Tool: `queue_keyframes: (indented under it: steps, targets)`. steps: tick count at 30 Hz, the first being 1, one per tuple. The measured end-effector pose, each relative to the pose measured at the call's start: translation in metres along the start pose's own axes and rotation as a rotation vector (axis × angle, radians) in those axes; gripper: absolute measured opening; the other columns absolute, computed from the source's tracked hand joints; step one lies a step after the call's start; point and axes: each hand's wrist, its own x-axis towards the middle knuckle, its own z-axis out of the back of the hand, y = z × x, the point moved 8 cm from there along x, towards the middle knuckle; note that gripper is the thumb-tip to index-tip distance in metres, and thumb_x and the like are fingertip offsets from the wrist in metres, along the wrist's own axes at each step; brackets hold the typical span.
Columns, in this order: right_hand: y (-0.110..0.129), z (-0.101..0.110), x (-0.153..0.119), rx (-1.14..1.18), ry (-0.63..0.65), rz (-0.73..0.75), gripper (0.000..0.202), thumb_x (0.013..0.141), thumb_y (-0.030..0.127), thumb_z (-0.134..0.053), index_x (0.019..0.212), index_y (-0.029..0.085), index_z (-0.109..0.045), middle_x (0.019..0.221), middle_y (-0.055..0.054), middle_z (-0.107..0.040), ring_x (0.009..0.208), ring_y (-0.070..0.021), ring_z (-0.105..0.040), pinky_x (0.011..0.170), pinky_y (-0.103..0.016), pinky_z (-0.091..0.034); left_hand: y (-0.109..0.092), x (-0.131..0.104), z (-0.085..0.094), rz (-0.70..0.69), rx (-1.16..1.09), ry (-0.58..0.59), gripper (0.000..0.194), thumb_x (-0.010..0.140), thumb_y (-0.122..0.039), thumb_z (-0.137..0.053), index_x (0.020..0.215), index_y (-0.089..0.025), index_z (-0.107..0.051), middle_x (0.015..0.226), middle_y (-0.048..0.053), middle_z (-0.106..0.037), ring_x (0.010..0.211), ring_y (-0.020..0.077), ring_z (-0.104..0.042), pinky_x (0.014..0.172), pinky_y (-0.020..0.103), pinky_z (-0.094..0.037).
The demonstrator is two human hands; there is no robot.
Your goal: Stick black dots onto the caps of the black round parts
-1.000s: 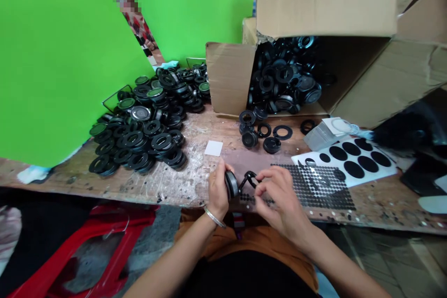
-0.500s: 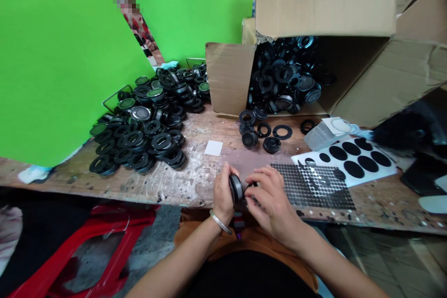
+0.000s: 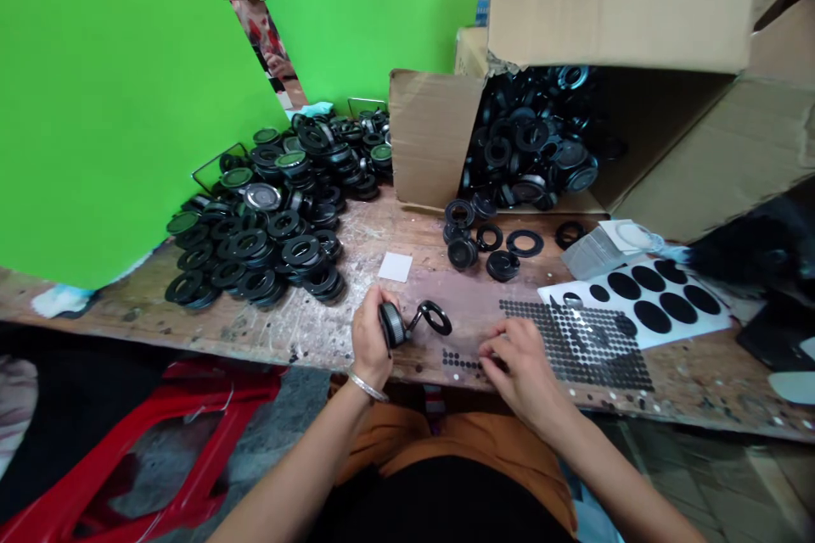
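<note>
Held in the left hand (image 3: 371, 335), nearer the bench edge than the cardboard box (image 3: 617, 8): one black round part (image 3: 393, 325) with a ribbed rim. Closed around the side of the body, with hinged ring (image 3: 435, 318) swung out on a short arm. Judged mid-work: ring and body apart, so unit probably unfinished.

Narrow at the fingertips, right hand (image 3: 519, 356) in front of the box, over the bench, beside a short strip of small black dots (image 3: 462, 359). Cannot tell whether anything is pinched there.

Spread in front of the box: dot sheet (image 3: 586, 339), densely filled, apparently part-used judging by the short strip at its left. Overlapping it: white sheet (image 3: 653, 316) with large black discs, mostly occupied.

Heaped left of the box: large pile of black parts (image 3: 255, 246), many with rings lying flat over the bodies. Finished or waiting: cannot tell.

Inside the box: many similar parts (image 3: 531, 136), jumbled. Just in front of the box opening: small cluster of parts (image 3: 463, 253) and a flat ring (image 3: 525, 243). Considerable quantity probably left, if box contents count as unprocessed; overall proportion complete not readable.
</note>
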Motion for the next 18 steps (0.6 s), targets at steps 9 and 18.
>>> queue_keyframes:
  steps: [9,18]
  targets:
    - [0.005,-0.039,0.003,-0.095,0.17,0.042,0.009,0.077,0.012,-0.064,0.075,0.02,-0.065,0.09,-0.007,-0.058,0.09,-0.0251,-0.047,0.074,-0.039,-0.037,0.004,-0.001,0.002,-0.026,-0.033,0.023,0.046,0.087,-0.059,-0.048,0.062,-0.02,-0.055,0.048,0.0,-0.054,0.045,0.0131,-0.049,0.046,0.024,-0.038]
    - [0.019,-0.037,0.0,-0.142,0.177,0.106,0.012,0.083,0.007,-0.055,0.078,0.018,-0.057,0.092,-0.009,-0.056,0.094,-0.0262,-0.047,0.082,-0.043,-0.039,0.004,-0.003,-0.003,-0.052,0.049,0.032,0.046,0.089,-0.056,-0.045,0.062,-0.02,-0.054,0.05,-0.002,-0.051,0.046,0.0118,-0.046,0.049,0.024,-0.038]
